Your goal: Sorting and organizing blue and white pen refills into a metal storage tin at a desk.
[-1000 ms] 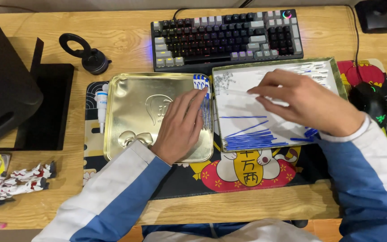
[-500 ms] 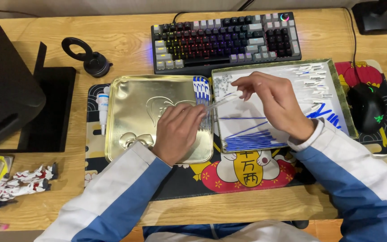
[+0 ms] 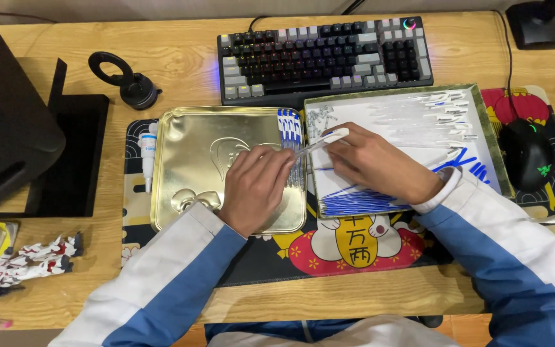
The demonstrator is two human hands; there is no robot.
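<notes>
Thin pen (image 3: 319,142) spans both hands mid-frame, axis tilting up-right: right hand (image 3: 377,164) fingers pinch cap end, left hand (image 3: 255,186) fingers pinch lower-left end.

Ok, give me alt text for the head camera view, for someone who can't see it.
A person's left hand and right hand together hold a thin clear pen over a gold metal tray, beside a second tray of pen parts and blue refills. Both trays sit on a patterned desk mat, below a keyboard, with a black mouse at the right.
</notes>
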